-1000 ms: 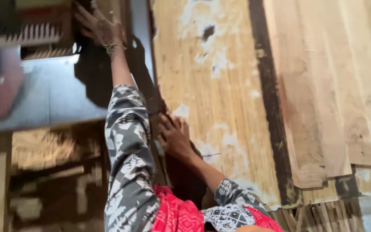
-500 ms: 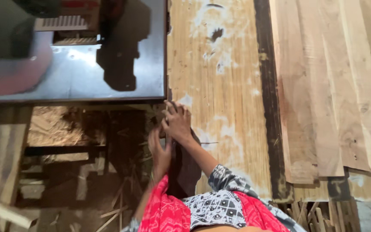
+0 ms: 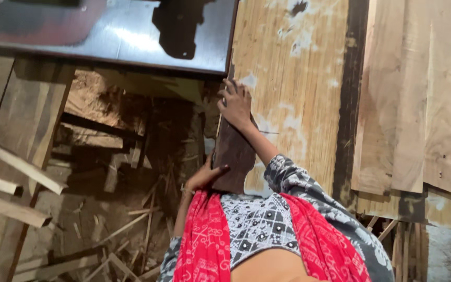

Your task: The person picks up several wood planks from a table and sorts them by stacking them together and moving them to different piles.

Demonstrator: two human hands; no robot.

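The right hand presses its fingers flat on the top end of a dark wooden board, while the left hand curls around its lower edge, steadying it against the pale plywood sheet below the metal table.

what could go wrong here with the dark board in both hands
The dark board is held only at its ends: right hand on top, left hand at the bottom edge. It might slip and drop into the scrap wood below. Bare fingers pressed by the metal table edge could get pinched or pick up splinters.
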